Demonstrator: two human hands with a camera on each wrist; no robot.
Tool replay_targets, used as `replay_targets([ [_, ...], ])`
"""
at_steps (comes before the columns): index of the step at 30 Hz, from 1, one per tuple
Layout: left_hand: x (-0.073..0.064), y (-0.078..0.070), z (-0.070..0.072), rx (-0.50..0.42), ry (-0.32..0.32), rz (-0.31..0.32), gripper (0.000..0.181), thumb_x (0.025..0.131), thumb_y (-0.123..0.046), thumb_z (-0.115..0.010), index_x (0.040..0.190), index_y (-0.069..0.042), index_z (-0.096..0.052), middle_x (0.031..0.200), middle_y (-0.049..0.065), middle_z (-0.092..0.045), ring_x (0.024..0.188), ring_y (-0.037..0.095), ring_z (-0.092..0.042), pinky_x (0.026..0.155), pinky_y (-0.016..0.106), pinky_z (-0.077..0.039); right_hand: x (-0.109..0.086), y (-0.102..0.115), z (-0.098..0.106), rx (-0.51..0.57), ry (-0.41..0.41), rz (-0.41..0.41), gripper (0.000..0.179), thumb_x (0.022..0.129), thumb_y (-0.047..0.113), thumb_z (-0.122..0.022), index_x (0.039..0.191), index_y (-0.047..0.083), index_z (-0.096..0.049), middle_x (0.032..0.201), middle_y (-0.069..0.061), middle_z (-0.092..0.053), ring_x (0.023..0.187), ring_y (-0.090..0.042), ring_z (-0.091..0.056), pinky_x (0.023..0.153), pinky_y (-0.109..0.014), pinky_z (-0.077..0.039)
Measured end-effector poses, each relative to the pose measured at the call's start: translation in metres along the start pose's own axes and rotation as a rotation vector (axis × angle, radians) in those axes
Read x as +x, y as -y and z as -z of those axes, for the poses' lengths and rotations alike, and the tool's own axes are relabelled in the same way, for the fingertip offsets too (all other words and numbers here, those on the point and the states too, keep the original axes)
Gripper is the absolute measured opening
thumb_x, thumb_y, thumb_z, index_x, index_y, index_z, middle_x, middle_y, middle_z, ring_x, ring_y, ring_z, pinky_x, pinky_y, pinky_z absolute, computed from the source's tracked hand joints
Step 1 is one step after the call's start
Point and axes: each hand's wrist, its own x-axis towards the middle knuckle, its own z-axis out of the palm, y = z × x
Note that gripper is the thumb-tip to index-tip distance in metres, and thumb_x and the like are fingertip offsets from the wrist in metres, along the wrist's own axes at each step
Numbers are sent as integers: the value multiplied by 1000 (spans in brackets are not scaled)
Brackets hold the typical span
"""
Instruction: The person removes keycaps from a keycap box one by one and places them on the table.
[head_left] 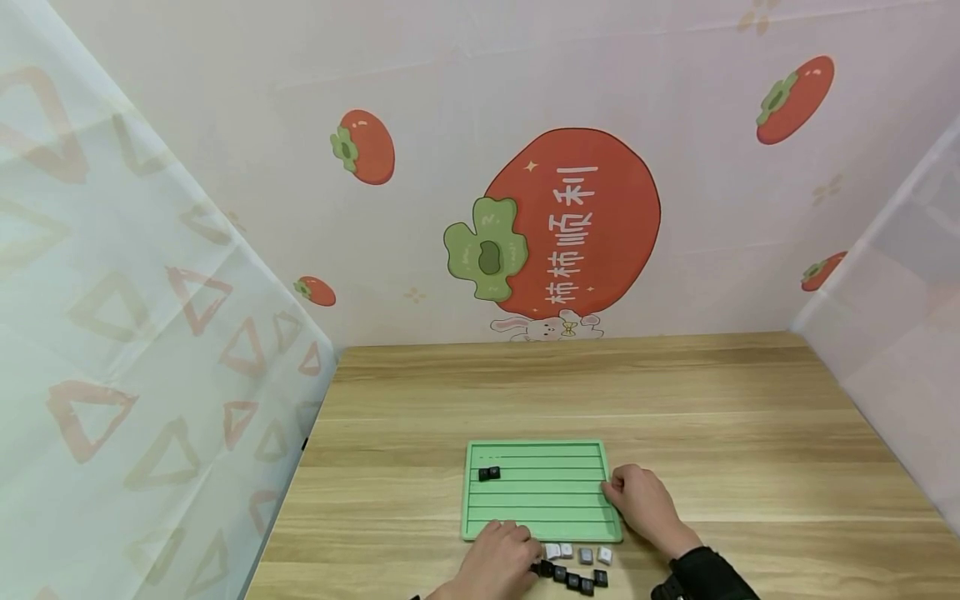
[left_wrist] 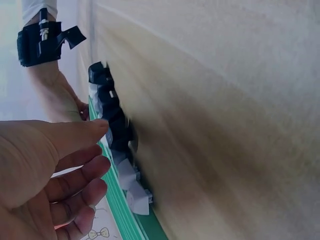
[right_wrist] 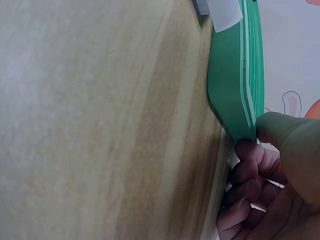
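My right hand (head_left: 643, 504) pinches the right rim of a green grooved board (head_left: 540, 492), thumb on top and fingers curled beneath in the right wrist view. Two small black keycap-like blocks (head_left: 489, 473) sit side by side on the board's upper left. At its front left corner is my left hand (head_left: 497, 558), fingers loosely bent. Its thumb (left_wrist: 87, 135) tip overlaps a row of similar black blocks (head_left: 560, 574) in the left wrist view, and no block shows between thumb and fingers. Several white and grey blocks (head_left: 566, 551) lie between that row and the board.
The wooden table (head_left: 405, 417) carries the board near its front edge. Behind it rises a pale backdrop (head_left: 420, 250) printed with red persimmons. Patterned cloth panels (head_left: 180, 358) flank the table at left and right.
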Motion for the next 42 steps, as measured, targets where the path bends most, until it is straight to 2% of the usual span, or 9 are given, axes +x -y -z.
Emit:
replay_targets([
  [7, 1, 4, 6, -82, 1, 46, 14, 85, -36, -81, 92, -26, -75, 86, -16, -68, 79, 0, -57, 66, 17, -37, 1, -1, -1, -7, -6, 5, 46, 91, 14, -70, 57, 16, -38, 54, 7, -28, 51, -9, -30, 54, -20, -24],
  [12, 2, 8, 7, -95, -51, 53, 15, 87, -35, -79, 96, -23, -76, 87, -13, -69, 80, 2, -59, 67, 18, -41, 1, -2, -1, -6, -5, 7, 47, 91, 15, -70, 57, 16, -38, 54, 7, -28, 51, -8, -30, 54, -20, -24],
  [21, 6, 16, 13, -30, -140, 90, 23, 85, -38, -81, 98, -20, -76, 93, -10, -71, 86, 6, -62, 71, 21, -45, 1, -3, -2, -7, -4, 10, 46, 92, 15, -70, 57, 16, -39, 54, 6, -29, 51, -9, -30, 54, -20, -24],
  [35, 14, 38, 9, 2, -170, 208, 25, 82, -32, -84, 101, -18, -76, 98, -6, -73, 91, 11, -64, 77, 26, -52, 1, -1, -1, -8, 1, 3, 47, 92, 14, -69, 57, 16, -37, 55, 6, -27, 52, -9, -29, 55, -21, -24],
  [42, 16, 47, 9, 14, -236, 224, 26, 80, -31, -85, 99, -17, -76, 97, -4, -73, 92, 13, -66, 77, 28, -52, 1, 1, 1, -8, 9, -3, 48, 92, 14, -68, 57, 17, -36, 55, 6, -25, 52, -9, -27, 56, -21, -23],
])
